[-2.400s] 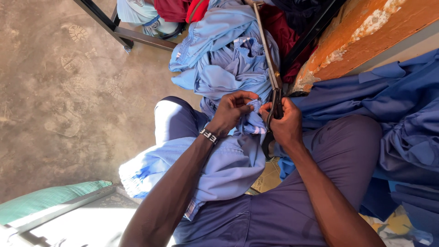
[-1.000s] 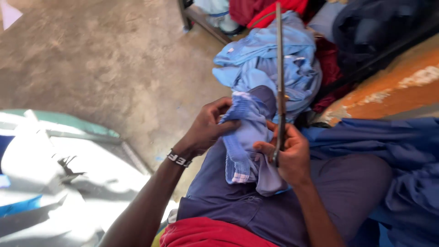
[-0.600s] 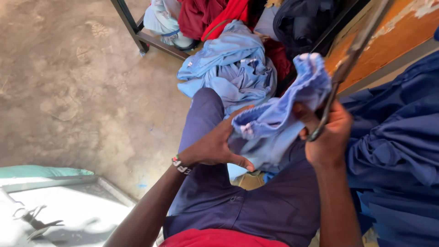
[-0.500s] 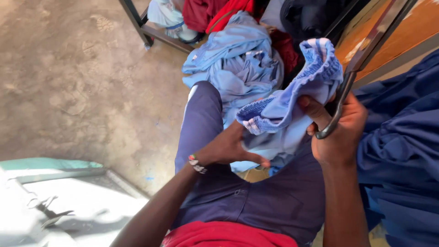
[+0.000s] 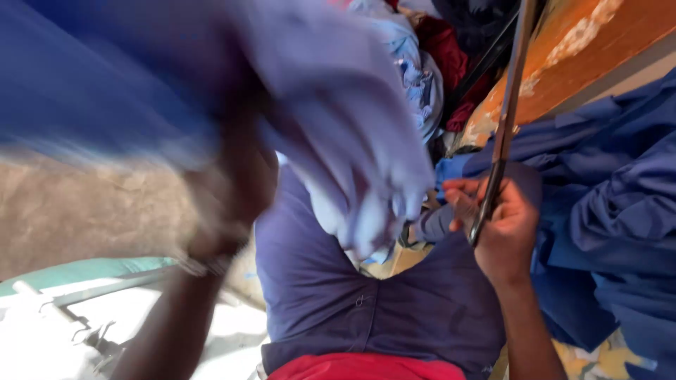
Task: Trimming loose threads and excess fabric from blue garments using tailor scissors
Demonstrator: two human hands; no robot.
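Note:
My left hand (image 5: 229,186) is raised and badly blurred, gripping a light blue garment (image 5: 338,134) that sweeps across the upper left of the view. A metal watch band shows on that wrist. My right hand (image 5: 503,229) rests over my right thigh, closed around the handles of long metal scissors (image 5: 503,134). The blades point up toward the orange board. The garment's loose end hangs just left of the right hand, apart from it. My lap, in dark blue trousers (image 5: 366,302), lies below both hands.
A heap of dark blue fabric (image 5: 620,211) fills the right side. An orange wooden board (image 5: 584,56) runs along the top right. Light blue and maroon clothes (image 5: 429,70) are piled at the top. Concrete floor (image 5: 84,211) lies left, and a white and green object (image 5: 84,302) is at bottom left.
My left hand has swung the light blue garment up and to the left, off the right hand. The right hand with the scissors has dropped lower over my thigh.

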